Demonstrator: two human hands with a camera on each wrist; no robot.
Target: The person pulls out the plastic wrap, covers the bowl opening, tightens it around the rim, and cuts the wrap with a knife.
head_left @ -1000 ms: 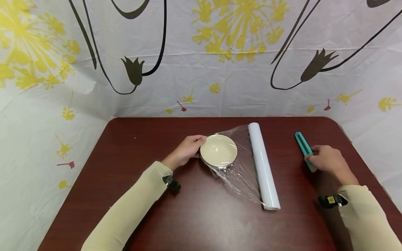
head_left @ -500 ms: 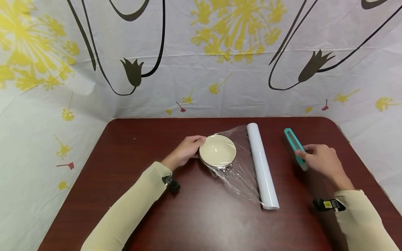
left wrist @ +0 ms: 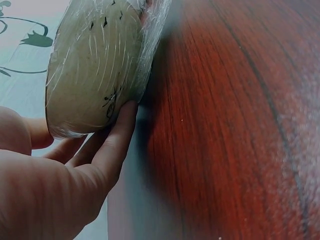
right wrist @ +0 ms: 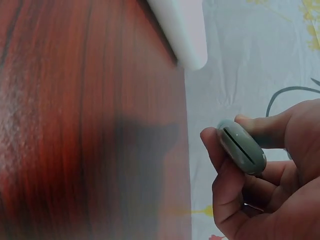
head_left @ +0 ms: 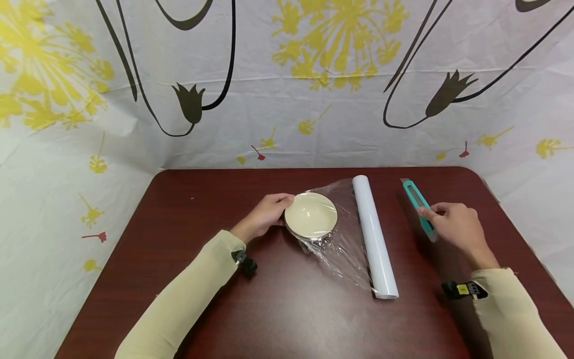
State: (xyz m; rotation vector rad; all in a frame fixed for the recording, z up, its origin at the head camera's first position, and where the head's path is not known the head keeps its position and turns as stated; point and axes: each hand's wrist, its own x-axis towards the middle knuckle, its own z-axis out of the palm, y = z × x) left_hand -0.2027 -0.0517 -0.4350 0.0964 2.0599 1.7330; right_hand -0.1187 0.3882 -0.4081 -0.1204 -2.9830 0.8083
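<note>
A cream bowl with clear plastic wrap over its mouth is gripped at its left rim by my left hand. In the left wrist view the wrap clings to the side of the bowl, thumb at the rim and fingers under it. From the bowl the cling film runs to a white roll lying on its right. Farther right, my right hand holds a teal box cutter above the table, a bit of blade showing at its far end. The right wrist view shows the cutter's rounded end between thumb and fingers.
The dark red wooden table has its back edge against a white patterned cloth. Cloth also hangs along the left and right sides. A black wrist camera is strapped on the left wrist.
My right hand has carried the box cutter left and slightly away from me. The blade now shows beyond its tip. My left hand, the bowl and the roll have stayed put.
</note>
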